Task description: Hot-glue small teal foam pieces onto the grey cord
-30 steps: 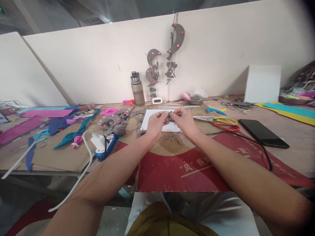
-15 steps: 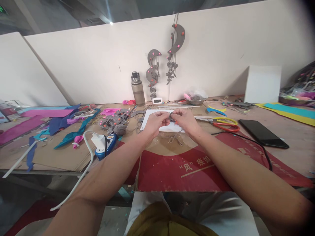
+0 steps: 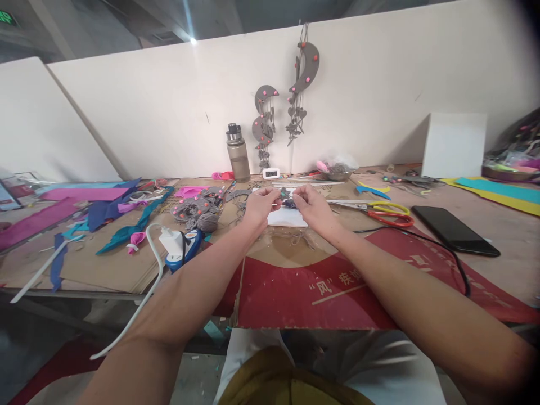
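Above the white sheet (image 3: 287,216) | left hand (image 3: 259,205) and right hand (image 3: 311,205) meet, fingertips pinching a small dark felt piece (image 3: 288,201) between them | scissors (image 3: 379,212) right of the sheet | glue gun (image 3: 181,247) left of it

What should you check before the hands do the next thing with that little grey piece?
1. Both hands on the small grey felt piece: ok, the left hand and right hand pinch it from either side.
2. Piece over the white sheet: ok.
3. Scissors near the right hand: ok, lying on the table beside it.
4. Glue gun within reach: ok, to the left.
5. Glue gun hot or plugged in: cannot tell.
6. Black cable clear of the right forearm: cannot tell, it runs close by.
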### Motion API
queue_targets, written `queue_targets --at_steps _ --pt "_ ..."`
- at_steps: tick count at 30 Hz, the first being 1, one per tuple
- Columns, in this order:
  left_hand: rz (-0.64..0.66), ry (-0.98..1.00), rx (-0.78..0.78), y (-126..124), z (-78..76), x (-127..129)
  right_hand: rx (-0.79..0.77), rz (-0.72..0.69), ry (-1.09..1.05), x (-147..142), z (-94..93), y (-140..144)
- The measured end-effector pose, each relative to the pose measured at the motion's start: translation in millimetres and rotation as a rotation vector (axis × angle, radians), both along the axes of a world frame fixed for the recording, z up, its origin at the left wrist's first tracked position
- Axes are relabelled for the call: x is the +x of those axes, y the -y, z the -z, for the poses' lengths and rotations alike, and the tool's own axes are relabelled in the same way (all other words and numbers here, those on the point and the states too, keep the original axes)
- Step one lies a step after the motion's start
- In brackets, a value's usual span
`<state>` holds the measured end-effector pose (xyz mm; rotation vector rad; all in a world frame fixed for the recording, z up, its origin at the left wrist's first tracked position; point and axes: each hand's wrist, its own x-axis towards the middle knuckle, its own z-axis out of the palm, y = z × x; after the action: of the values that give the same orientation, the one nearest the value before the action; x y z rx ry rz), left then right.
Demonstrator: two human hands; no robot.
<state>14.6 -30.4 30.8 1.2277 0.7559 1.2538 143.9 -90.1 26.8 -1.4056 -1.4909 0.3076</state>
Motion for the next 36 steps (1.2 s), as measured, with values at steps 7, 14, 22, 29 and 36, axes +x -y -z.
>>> queue_targets --at_steps 7,14,22,29,36 --pt "-0.112 -0.014 0.035 -15.7 2.3 -5.3 -0.075 -0.181 0.12 -6.3 -2.9 6.4" --pt "-0.171 0.021 0.131 -28.9 0.6 -14.2 -0.187 -0.281 0.113 -0.5 -2.6 2.6" --pt "-0.129 0.053 0.209 -31.0 -1.3 -17.9 -0.186 0.015 0.143 24.3 -11.1 -5.5" --pt "-0.082 0.062 0.241 -25.8 -1.0 -15.1 -0.433 0.339 0.571 42.2 0.1 -16.9" --pt "-0.145 -0.01 0.324 -21.1 0.9 -12.4 -0.489 0.31 0.619 42.3 10.1 -20.4"
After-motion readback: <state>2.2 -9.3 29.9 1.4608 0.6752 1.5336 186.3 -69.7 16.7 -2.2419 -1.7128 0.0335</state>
